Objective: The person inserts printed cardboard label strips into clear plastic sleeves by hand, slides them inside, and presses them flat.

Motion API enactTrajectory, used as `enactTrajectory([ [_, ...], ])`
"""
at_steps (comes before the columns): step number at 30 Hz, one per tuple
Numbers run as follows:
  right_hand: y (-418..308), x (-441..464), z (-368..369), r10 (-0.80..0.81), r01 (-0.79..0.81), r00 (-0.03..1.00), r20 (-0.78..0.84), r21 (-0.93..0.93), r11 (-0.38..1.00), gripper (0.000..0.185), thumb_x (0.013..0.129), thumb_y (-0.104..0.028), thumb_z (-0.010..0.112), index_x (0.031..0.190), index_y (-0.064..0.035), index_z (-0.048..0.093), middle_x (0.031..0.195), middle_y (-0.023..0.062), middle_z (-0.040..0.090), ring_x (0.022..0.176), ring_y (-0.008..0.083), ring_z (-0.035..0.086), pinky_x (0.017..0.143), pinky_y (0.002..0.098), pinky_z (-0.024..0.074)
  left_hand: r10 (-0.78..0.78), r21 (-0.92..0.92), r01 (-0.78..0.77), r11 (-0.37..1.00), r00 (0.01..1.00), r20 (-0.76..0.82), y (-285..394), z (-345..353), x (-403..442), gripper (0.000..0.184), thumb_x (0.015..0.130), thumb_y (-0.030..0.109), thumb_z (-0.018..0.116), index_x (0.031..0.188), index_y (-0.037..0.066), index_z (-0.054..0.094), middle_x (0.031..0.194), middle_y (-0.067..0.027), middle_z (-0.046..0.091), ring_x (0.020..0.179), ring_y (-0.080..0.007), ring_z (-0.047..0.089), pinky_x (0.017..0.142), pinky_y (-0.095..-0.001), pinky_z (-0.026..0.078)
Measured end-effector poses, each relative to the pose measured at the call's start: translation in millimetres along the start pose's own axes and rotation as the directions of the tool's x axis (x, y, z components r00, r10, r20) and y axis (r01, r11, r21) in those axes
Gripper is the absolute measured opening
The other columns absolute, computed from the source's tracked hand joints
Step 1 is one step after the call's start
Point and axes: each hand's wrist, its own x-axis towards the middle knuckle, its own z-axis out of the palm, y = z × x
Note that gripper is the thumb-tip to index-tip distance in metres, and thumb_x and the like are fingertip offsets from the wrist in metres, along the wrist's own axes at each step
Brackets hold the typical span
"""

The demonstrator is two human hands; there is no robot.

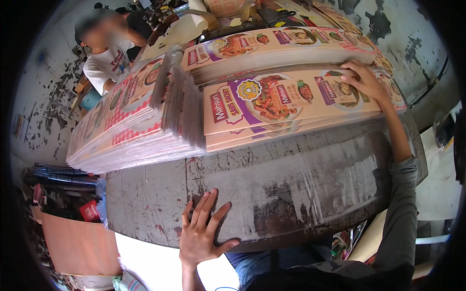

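My left hand lies flat on the dark, scratched table, fingers spread, holding nothing. My right hand reaches across to the far right, its fingers apart and slightly bent, touching the top of a short stack of printed food-advert boards. These boards show dishes and a purple-and-yellow badge. Directly behind them stands a taller stack of the same boards. On the left, another thick stack looks wrapped in shiny clear plastic. Between me and the near boards, a clear plastic sheet appears to lie on the table.
A person in a white shirt is beyond the left stack, one arm near it. Tools and scraps lie behind the far boards. A brown panel and cluttered shelving stand at lower left. Peeling walls flank the table.
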Motion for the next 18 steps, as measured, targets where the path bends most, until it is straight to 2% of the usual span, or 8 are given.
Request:
enactTrajectory([
  [2,-0.3,-0.2,0.3,0.005,-0.005,1.0,-0.001,0.036,0.999,0.038,0.083,-0.033,0.061,0.105,-0.0028,0.057,0.101,0.0112,0.059,0.095,0.0245,0.057,0.08,0.0334,0.0436,0.003,0.002,-0.003,1.0,1.0,0.004,-0.4,0.1,0.3,0.077,0.067,0.068,0.057,0.125,0.018,0.049,0.139,-0.0125,0.035,0.127,-0.0267,0.037,0.105,-0.0483,0.02],
  [5,5.2,-3.3,1.6,0.019,-0.02,1.0,0.017,0.053,0.998,0.039,0.083,-0.034,0.061,0.105,-0.0021,0.057,0.102,0.0115,0.058,0.096,0.0254,0.056,0.082,0.0341,0.0429,0.025,-0.008,-0.025,1.0,0.999,-0.026,-1.2,1.9,1.3,0.079,0.067,0.071,0.053,0.119,0.011,0.052,0.136,-0.0167,0.039,0.125,-0.0317,0.038,0.104,-0.0515,0.021],
  [8,5.4,-0.1,4.1,-0.072,0.072,0.997,0.009,0.017,0.997,0.033,0.085,-0.027,0.059,0.105,-0.0009,0.054,0.103,0.0116,0.055,0.097,0.025,0.054,0.081,0.0332,0.042,-0.01,-0.015,0.01,1.0,0.999,-0.048,-1.5,1.1,-0.2,0.081,0.067,0.07,0.056,0.121,0.01,0.05,0.135,-0.016,0.041,0.125,-0.0304,0.039,0.104,-0.0511,0.021],
  [12,1.1,1.5,3.4,-0.023,0.023,0.999,-0.033,-0.003,1.0,0.032,0.085,-0.026,0.06,0.106,-0.0021,0.056,0.107,0.0119,0.056,0.099,0.026,0.055,0.084,0.0342,0.0422,-0.028,-0.074,0.023,0.997,0.997,-0.07,1.6,-1.1,-2.1,0.081,0.067,0.064,0.061,0.127,0.012,0.046,0.134,-0.0121,0.042,0.124,-0.026,0.04,0.105,-0.0469,0.021],
  [14,-4.0,1.9,-3.7,-0.117,0.094,0.974,-0.194,-0.125,0.988,0.033,0.084,-0.022,0.061,0.111,-0.0038,0.055,0.108,0.0123,0.056,0.1,0.0282,0.055,0.086,0.0343,0.0412,0.01,-0.08,-0.016,0.997,0.998,-0.068,0.0,-1.2,2.5,0.081,0.067,0.063,0.062,0.127,0.012,0.046,0.134,-0.012,0.042,0.124,-0.0261,0.04,0.104,-0.0468,0.022],
  [15,-2.3,2.3,-7.8,-0.108,0.081,0.974,-0.2,-0.135,0.988,0.033,0.084,-0.022,0.061,0.111,-0.0038,0.055,0.108,0.0123,0.056,0.1,0.0282,0.055,0.086,0.0343,0.0412,0.006,-0.085,-0.012,0.996,0.997,-0.072,0.0,-0.1,2.2,0.081,0.066,0.063,0.062,0.127,0.012,0.046,0.134,-0.012,0.042,0.124,-0.0261,0.041,0.104,-0.0471,0.022],
  [17,-3.6,17.3,-5.1,-0.098,0.04,0.919,-0.381,-0.157,0.987,0.035,0.083,-0.018,0.06,0.115,-0.0054,0.053,0.114,0.0138,0.054,0.103,0.0322,0.053,0.087,0.0354,0.0412,-0.033,-0.089,0.026,0.996,0.996,-0.081,0.6,0.3,-2.2,0.081,0.066,0.063,0.063,0.127,0.011,0.046,0.134,-0.0121,0.042,0.123,-0.0261,0.041,0.104,-0.0473,0.022],
  [18,1.0,24.4,-1.7,-0.099,0.042,0.919,-0.382,-0.154,0.987,0.035,0.083,-0.018,0.06,0.115,-0.0054,0.053,0.114,0.0138,0.054,0.103,0.0322,0.053,0.087,0.0354,0.0412,-0.031,-0.092,0.023,0.995,0.996,-0.086,0.0,-0.6,-1.7,0.081,0.066,0.063,0.063,0.126,0.011,0.046,0.134,-0.0123,0.042,0.123,-0.0268,0.041,0.104,-0.048,0.023],
])
